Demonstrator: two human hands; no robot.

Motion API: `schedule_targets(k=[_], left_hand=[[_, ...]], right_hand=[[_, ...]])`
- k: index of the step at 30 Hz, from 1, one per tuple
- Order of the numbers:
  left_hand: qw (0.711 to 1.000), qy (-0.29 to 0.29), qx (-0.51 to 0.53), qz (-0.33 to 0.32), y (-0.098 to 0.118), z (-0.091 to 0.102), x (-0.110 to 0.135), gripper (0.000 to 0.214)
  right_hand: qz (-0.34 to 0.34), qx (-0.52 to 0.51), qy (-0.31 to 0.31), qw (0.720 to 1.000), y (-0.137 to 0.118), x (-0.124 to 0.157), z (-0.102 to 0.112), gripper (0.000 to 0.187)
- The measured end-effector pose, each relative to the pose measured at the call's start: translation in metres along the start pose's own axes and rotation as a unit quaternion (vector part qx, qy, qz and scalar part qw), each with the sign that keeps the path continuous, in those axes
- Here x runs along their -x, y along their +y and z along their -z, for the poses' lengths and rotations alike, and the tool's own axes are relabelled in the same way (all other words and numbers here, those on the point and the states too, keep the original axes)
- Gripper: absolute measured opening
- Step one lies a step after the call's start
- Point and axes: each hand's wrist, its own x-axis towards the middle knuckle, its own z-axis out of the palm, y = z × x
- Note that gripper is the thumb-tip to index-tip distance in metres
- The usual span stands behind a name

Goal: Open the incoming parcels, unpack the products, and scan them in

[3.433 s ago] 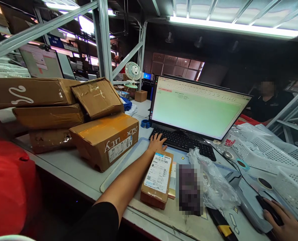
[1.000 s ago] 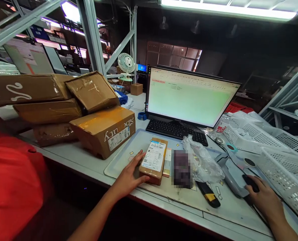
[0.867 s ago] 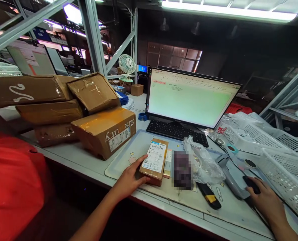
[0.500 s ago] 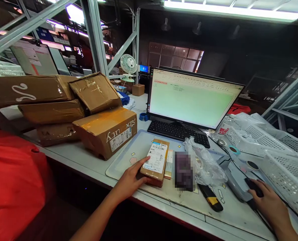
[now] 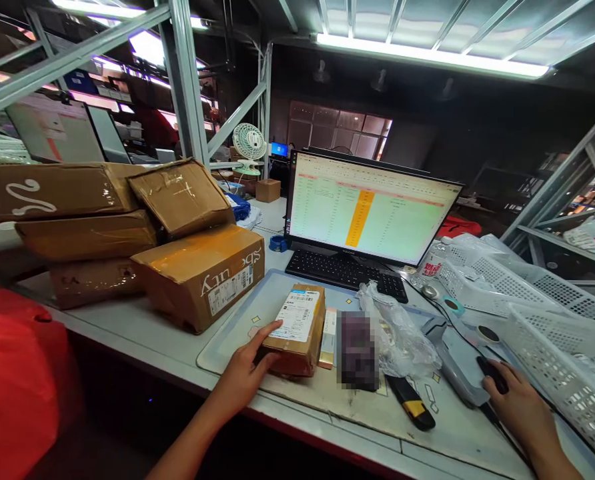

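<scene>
My left hand (image 5: 245, 370) grips the near left edge of a small brown parcel (image 5: 297, 330) with a white shipping label, tilting that side up off the desk mat (image 5: 247, 317). My right hand (image 5: 520, 407) rests curled over a black mouse (image 5: 492, 373) at the right. Beside the parcel lie a thin gold box (image 5: 328, 329), a blurred dark object (image 5: 357, 350) and a crumpled clear plastic bag (image 5: 400, 330). A yellow-and-black utility knife (image 5: 411, 403) lies near the front edge. The monitor (image 5: 370, 208) shows a green spreadsheet with an orange column, behind a black keyboard (image 5: 345, 272).
Several taped cardboard boxes (image 5: 200, 273) are stacked at the left. White perforated baskets (image 5: 542, 307) crowd the right side. A red bag (image 5: 15, 380) sits at the near left. Metal shelf posts (image 5: 185, 80) rise behind the boxes, and a small fan (image 5: 249, 143) stands further back.
My left hand came off the keyboard to the small parcel and now lifts its left edge. The monitor changed from a nearly blank sheet to a filled one with an orange column.
</scene>
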Motion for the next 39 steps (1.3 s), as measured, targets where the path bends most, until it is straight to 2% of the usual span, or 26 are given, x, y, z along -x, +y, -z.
schedule_targets(k=[2,5,8,10,13,17,23,27,32,36,39], left_hand=[[0.999,0.045,0.012,0.009,-0.005,0.001,-0.001,0.055],[0.988,0.149,0.035,0.026,-0.013,0.001,-0.004,0.052],[0.972,0.233,0.041,0.013,-0.018,0.002,-0.005,0.045],[0.972,0.230,0.038,-0.011,-0.018,0.003,-0.005,0.045],[0.983,0.178,0.005,-0.033,-0.016,0.003,-0.006,0.052],[0.988,0.140,-0.067,-0.024,-0.012,-0.001,-0.009,0.080],[0.986,0.142,-0.082,-0.014,-0.012,-0.002,-0.010,0.071],[0.984,0.156,-0.083,-0.020,-0.012,-0.001,-0.008,0.068],[0.982,0.170,-0.076,-0.024,-0.011,-0.005,-0.008,0.064],[0.983,0.158,-0.087,-0.023,-0.018,-0.006,-0.008,0.067],[0.975,0.181,-0.120,-0.043,-0.005,0.000,-0.008,0.080]], right_hand=[[-0.004,0.009,0.003,1.000,-0.002,-0.001,0.000,0.065],[-0.005,0.010,0.009,1.000,-0.005,0.000,0.002,0.066],[-0.009,-0.001,0.008,1.000,-0.008,0.001,0.004,0.065],[-0.011,-0.008,0.002,1.000,-0.010,0.001,0.006,0.063],[-0.002,-0.010,-0.005,1.000,-0.011,0.001,0.007,0.064],[0.001,-0.006,-0.006,1.000,-0.011,0.000,0.004,0.065],[0.013,-0.030,0.020,0.999,-0.011,-0.004,-0.001,0.064],[-0.003,-0.027,0.016,0.999,-0.013,-0.003,0.000,0.065],[-0.006,-0.045,0.048,0.998,-0.012,-0.004,-0.003,0.060],[-0.004,-0.036,0.041,0.998,-0.010,-0.004,-0.005,0.062],[-0.009,-0.019,0.030,0.999,-0.010,-0.002,-0.003,0.064]])
